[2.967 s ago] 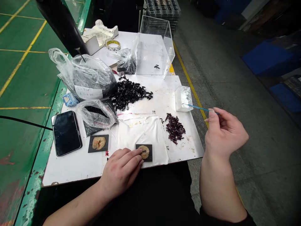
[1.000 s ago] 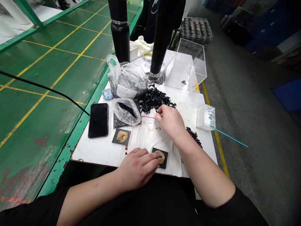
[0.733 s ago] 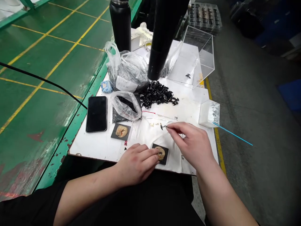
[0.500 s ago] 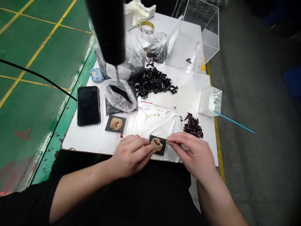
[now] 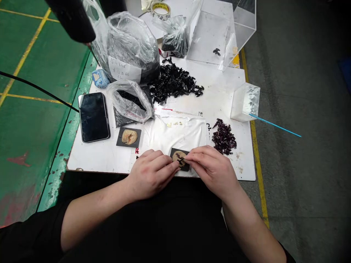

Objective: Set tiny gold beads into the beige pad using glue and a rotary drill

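Near the table's front edge lies a dark square plate (image 5: 185,167) bearing a round lump of tan putty (image 5: 175,156). Small dark pieces (image 5: 180,157) sit on the putty. My left hand (image 5: 153,174) is closed, its fingertips pressed together at the putty's left edge; what they grip, if anything, is hidden. From the right, my right hand (image 5: 212,168) pinches a small dark piece over the putty. Right of that hand is a pile of dark reddish pieces (image 5: 223,137). A second dark plate (image 5: 120,141) with a tan putty lump (image 5: 129,137) lies to the left.
A phone (image 5: 94,117), an opened plastic bag (image 5: 131,100) of black bits and a larger bag (image 5: 133,44) stand left. Behind are a black pile (image 5: 175,82) and a tape roll (image 5: 160,11). A clear cup (image 5: 245,102) with a blue stick (image 5: 274,124) stands right.
My right hand has brought its small dark piece leftward, from the putty's right edge to over its middle. My left hand stays at the putty's left edge. The camera view has shifted.
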`<move>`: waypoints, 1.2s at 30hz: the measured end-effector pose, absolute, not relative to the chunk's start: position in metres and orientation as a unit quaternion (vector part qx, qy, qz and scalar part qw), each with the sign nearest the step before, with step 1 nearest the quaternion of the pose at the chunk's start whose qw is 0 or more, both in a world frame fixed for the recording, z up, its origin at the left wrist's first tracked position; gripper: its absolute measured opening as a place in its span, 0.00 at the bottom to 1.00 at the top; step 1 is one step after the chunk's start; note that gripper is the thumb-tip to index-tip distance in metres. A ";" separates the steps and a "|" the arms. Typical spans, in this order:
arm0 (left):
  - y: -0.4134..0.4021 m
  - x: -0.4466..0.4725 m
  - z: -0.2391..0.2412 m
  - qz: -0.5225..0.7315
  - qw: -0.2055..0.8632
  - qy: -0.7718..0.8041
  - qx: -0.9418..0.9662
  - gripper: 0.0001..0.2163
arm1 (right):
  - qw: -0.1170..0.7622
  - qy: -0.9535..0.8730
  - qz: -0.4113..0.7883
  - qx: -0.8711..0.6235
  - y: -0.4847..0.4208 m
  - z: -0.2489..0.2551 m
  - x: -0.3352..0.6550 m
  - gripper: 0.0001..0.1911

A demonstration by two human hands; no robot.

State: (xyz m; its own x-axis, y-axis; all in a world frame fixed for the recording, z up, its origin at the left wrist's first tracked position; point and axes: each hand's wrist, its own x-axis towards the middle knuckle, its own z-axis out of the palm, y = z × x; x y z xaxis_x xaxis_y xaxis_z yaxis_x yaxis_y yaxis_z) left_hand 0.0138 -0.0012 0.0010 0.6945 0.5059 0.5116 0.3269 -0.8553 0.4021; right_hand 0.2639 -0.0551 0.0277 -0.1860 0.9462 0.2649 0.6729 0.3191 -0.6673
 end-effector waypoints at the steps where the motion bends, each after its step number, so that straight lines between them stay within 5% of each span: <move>1: -0.001 0.014 0.002 0.314 0.138 0.227 0.911 0.09 | 0.327 -0.742 0.205 -0.548 -0.056 0.028 0.264 0.08; 20: 0.002 0.015 0.003 0.262 0.125 0.230 0.929 0.06 | 0.269 -0.744 0.146 -0.594 -0.039 0.037 0.274 0.09; 36: -0.001 0.013 -0.002 0.257 0.118 0.236 0.930 0.06 | 0.049 -0.723 0.090 -0.684 0.047 0.043 0.247 0.13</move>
State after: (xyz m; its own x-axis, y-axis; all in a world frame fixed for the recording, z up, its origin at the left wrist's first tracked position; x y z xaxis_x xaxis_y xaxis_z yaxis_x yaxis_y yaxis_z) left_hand 0.0130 -0.0009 -0.0023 0.7563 0.4989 0.4232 0.3777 -0.8612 0.3402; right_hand 0.2471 0.0469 0.0434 -0.0602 0.9968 -0.0520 0.9794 0.0489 -0.1962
